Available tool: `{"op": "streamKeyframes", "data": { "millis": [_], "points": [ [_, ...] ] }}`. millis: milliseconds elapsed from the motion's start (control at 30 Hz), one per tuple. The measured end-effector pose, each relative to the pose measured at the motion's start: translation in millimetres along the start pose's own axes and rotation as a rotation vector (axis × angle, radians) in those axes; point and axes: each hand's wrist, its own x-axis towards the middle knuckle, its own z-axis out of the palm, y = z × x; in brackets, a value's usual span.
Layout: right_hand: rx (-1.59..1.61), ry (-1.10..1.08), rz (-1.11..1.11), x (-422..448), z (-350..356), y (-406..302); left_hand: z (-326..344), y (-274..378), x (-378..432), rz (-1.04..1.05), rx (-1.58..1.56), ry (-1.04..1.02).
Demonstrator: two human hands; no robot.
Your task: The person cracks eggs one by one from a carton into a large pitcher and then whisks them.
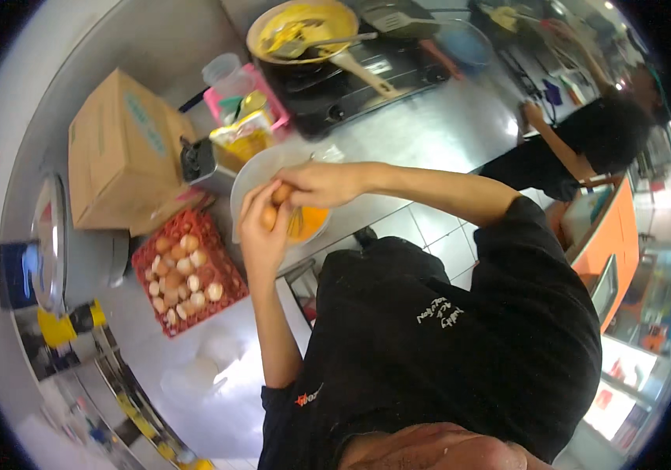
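My left hand (262, 229) is curled around a brown egg (269, 217) at the rim of a translucent plastic bowl (241, 182). My right hand (326, 183) reaches in from the right, its fingers on a second brown egg (281, 194), which touches my left fingers too. Beneath the hands, orange-yellow beaten egg (314, 220) lies in the bowl, with the wires of a whisk (295, 224) in it. To the left, a red egg tray (227, 276) holds several brown eggshells (184, 266), many of them broken open with white insides.
A cardboard box (97, 158), a pink basket (281, 114) and a black container (197, 158) stand behind. A pan (253, 35) of yellow food with a spatula (335, 41) sits on the black stove (312, 106). Another person (582, 129) in black stands at the right by the counter.
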Motion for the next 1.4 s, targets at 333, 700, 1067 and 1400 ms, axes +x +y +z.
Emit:
{"op": "streamKeyframes", "data": {
  "millis": [333,700,1067,1400],
  "points": [
    [-0.086,-0.068,-0.088,3,8,16,10,-2,-1,-0.048,0.04,-0.026],
    [-0.061,-0.094,-0.098,11,14,18,8,-7,-3,-0.046,0.064,-0.051],
    [-0.111,-0.099,-0.062,13,16,33,13,-10,-1,-0.011,0.11,0.027],
    [-0.867,0.13,-0.338,-12,-26,-9,-12,12,1,0.007,0.367,-0.006]
  ]
}}
